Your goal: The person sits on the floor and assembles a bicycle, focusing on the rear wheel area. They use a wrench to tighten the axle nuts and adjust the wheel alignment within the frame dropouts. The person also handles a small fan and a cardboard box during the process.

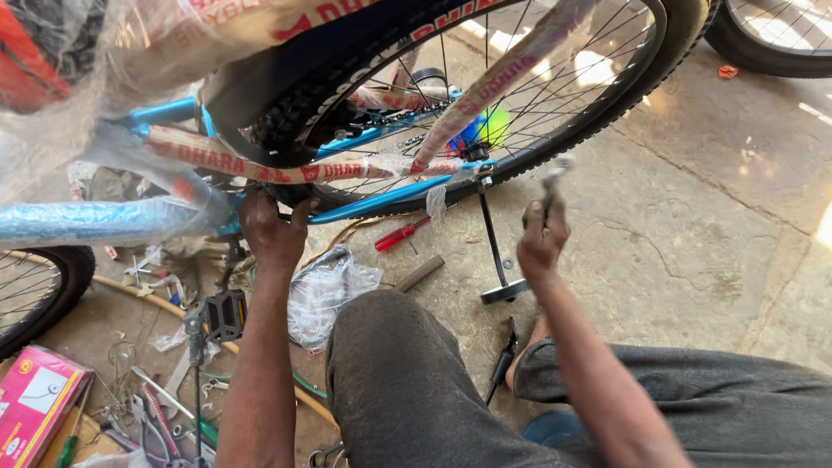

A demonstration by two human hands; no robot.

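Observation:
A blue bicycle wrapped in plastic and paper tape stands in front of me, its rear wheel at the top centre. My left hand presses against the lower frame near the crank, fingers curled on the tube. My right hand is shut on a metal spanner that points up toward the rear axle. The black kickstand drops to the floor just left of that hand.
A red-handled screwdriver lies on the concrete under the wheel. Crumpled clear plastic, a black pedal, loose tools and a pink box lie at lower left. Another tyre is at top right.

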